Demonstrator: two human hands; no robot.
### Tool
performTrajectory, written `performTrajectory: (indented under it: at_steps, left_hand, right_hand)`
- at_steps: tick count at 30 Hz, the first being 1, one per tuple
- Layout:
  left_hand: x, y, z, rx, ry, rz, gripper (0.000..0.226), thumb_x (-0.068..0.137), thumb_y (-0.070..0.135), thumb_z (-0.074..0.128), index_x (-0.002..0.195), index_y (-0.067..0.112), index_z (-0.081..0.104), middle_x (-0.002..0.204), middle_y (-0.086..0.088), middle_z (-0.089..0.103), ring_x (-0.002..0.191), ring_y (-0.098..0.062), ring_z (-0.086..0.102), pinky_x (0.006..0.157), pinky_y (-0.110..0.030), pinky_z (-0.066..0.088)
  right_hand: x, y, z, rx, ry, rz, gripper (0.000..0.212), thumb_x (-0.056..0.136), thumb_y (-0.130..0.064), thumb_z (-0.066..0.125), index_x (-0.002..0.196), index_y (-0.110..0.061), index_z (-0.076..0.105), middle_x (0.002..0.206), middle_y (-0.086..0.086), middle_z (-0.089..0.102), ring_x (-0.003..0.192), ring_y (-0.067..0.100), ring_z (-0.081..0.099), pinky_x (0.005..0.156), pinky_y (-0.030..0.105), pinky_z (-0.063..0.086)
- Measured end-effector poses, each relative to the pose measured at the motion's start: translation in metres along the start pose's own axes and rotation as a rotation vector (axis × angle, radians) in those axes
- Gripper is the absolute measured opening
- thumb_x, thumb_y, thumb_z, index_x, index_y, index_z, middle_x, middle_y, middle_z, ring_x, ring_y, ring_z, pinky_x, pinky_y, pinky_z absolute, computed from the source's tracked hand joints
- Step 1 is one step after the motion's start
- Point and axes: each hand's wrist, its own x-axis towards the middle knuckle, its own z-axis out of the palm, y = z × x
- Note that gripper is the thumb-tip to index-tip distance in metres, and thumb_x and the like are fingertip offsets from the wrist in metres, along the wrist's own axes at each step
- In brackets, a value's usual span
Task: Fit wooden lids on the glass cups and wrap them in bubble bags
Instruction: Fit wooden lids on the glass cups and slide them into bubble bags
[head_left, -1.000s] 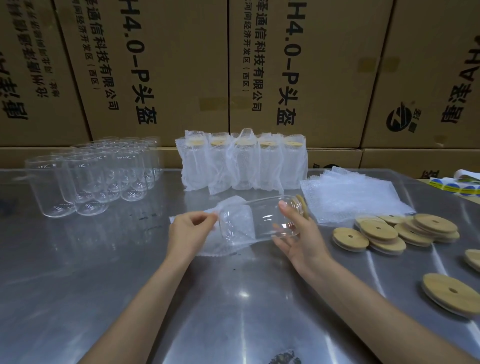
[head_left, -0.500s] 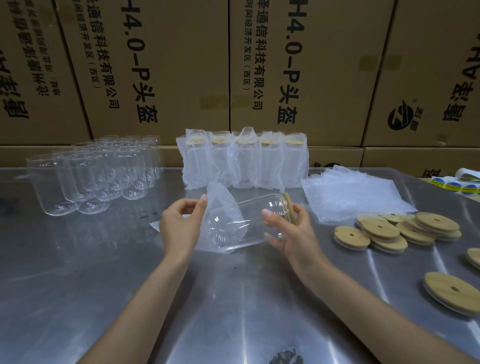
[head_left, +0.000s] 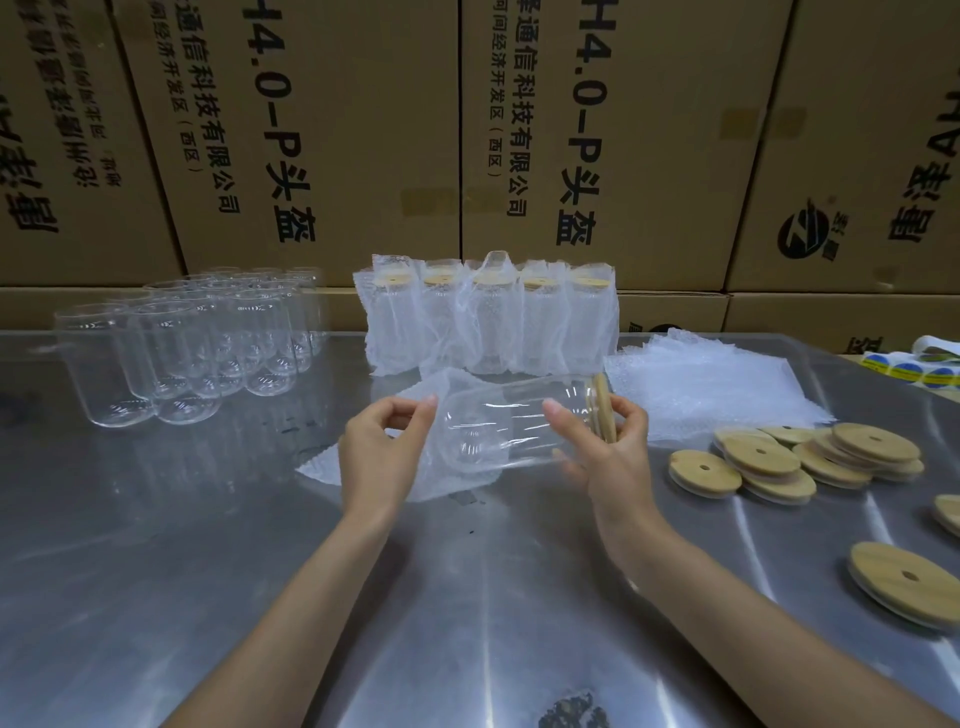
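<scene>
Nearest the viewer, two bare forearms reach forward over a metal table (head_left: 156, 597). At near right lies a single wooden lid (head_left: 906, 582) with a small hole, and a second lid (head_left: 948, 514) is cut off by the right edge.

At mid-distance, centre, a glass cup (head_left: 511, 423) is held on its side above the table, its base pointing left and its mouth right. A wooden lid, the fitted lid (head_left: 602, 408), sits on the mouth, seen edge-on. The right hand (head_left: 610, 452) grips the lidded end, with fingers curled over the glass and the thumb behind the lid. The left hand (head_left: 382, 452) pinches the open edge of a bubble bag (head_left: 415, 467) between thumb and fingertips; the cup's base lies inside the bag's mouth, while the bag's far end trails down onto the table.

Right of the hands, a loose heap of wooden lids (head_left: 795, 454) rests on the table, overlapping one another. Just beyond it lies a flat stack of bubble bags (head_left: 711, 389).

Farther back, at left, a cluster of empty glass cups (head_left: 197, 343) stands upright. At centre, a row of five wrapped cups (head_left: 491, 317), each lidded and bagged, stands side by side. At far right a sticker roll (head_left: 919, 361) lies at the table's edge. Printed cardboard boxes (head_left: 337, 130) form the back wall.
</scene>
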Motion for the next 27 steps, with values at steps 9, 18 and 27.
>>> performTrajectory:
  at_steps: [9,18,27]
  left_hand:
    - [-0.025,0.019,0.015,0.009,-0.092,0.303,0.017,0.084,0.034,0.071,0.07,0.03,0.062,0.065,0.018,0.061,0.048,-0.005,0.044,0.051,-0.012,0.035]
    - [-0.049,0.034,0.029,0.031,-0.407,0.507,0.005,0.088,0.032,0.065,0.092,0.035,0.067,0.087,0.021,0.065,0.07,-0.001,0.06,0.06,-0.007,0.041]
    - [0.005,0.013,-0.015,0.246,0.091,0.121,0.049,0.087,0.037,0.067,0.13,0.019,0.05,0.13,0.004,0.044,0.12,-0.011,0.043,0.098,-0.027,0.034]
  right_hand:
    - [-0.005,0.007,0.004,0.083,0.002,0.133,0.082,0.037,-0.053,0.084,0.107,-0.035,0.044,0.123,-0.004,0.055,0.107,0.011,0.062,0.091,0.039,0.053]
    - [0.007,0.015,-0.002,0.11,0.09,0.209,0.08,0.047,-0.051,0.085,0.113,-0.027,0.047,0.115,0.005,0.064,0.102,0.02,0.066,0.086,0.04,0.055]
    - [0.018,0.013,-0.013,0.189,0.148,0.271,0.073,0.06,-0.043,0.086,0.118,-0.021,0.047,0.108,0.0,0.063,0.1,0.019,0.067,0.074,0.035,0.056]
